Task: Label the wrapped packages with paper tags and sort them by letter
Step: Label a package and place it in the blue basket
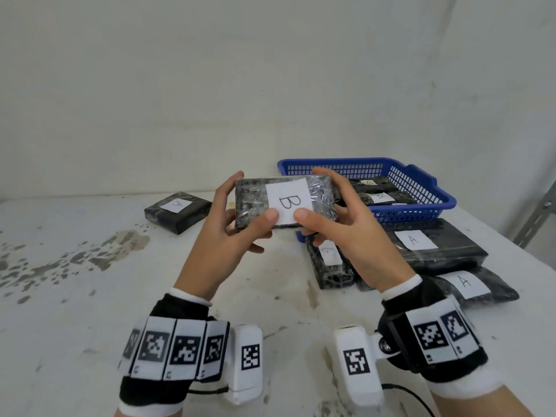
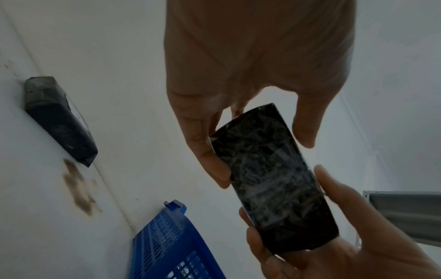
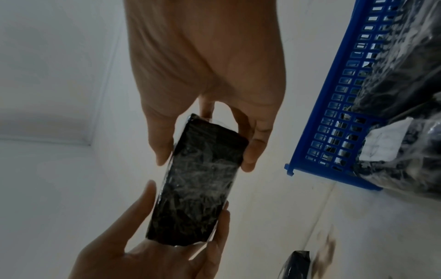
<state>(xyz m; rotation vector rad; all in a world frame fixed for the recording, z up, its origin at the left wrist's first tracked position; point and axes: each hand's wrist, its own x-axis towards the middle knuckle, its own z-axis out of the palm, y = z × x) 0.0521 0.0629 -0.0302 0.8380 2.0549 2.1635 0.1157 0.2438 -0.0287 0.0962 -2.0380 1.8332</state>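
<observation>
A bare packing or storeroom: stained white table (image 1: 90,296), plain wall (image 1: 270,70), metal shelving upright (image 1: 535,218).

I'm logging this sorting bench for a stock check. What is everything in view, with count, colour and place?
Held package: one, black in clear wrap, white tag marked B, lifted above the table between both hands.
Package far left: one, black, tag A, alone on the table.
Packages at right: three seen, black; large one tagged A, a second tagged A nearer the camera, a narrow one partly hidden behind the right hand, letter unclear.
Basket: one, blue, back right of the table, holding tagged black packages; count unclear.
Table: one, white, stained.
Metal bracket: grey, far right.
Left hand: grips the held package's left end.
Right hand: grips its right end.
</observation>
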